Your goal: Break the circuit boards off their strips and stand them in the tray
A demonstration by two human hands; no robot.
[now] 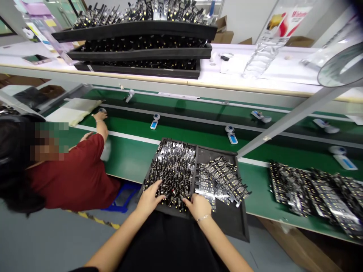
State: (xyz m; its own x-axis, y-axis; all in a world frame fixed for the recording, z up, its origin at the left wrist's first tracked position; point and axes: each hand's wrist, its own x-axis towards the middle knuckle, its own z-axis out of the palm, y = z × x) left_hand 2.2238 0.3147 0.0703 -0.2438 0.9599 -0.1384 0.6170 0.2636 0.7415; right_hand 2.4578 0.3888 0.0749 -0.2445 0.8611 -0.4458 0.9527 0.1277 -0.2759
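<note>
A dark tray (241, 226) with two compartments lies in front of me, its near side jutting past the edge of the green bench. Its left compartment is heaped with small black and metallic parts (172, 170), possibly small circuit boards. At the heap's near left corner is my left hand (149, 197), thumb and fingers apart, touching the parts. My right hand (200, 207) rests at the near right of the heap by the divider, thumb stretched toward the parts and other fingers partly hidden. Flat panels of joined boards (222, 177) lie overlapping in the right compartment.
More board panels (314, 196) lie stacked on the green bench at right. Blue-and-white handheld devices (231, 135) sit along the conveyor (187, 130). Filled black trays (136, 54) are stacked on the shelf above. A slanted metal post (280, 122) stands at right; a co-worker (76, 173) reaches across at left.
</note>
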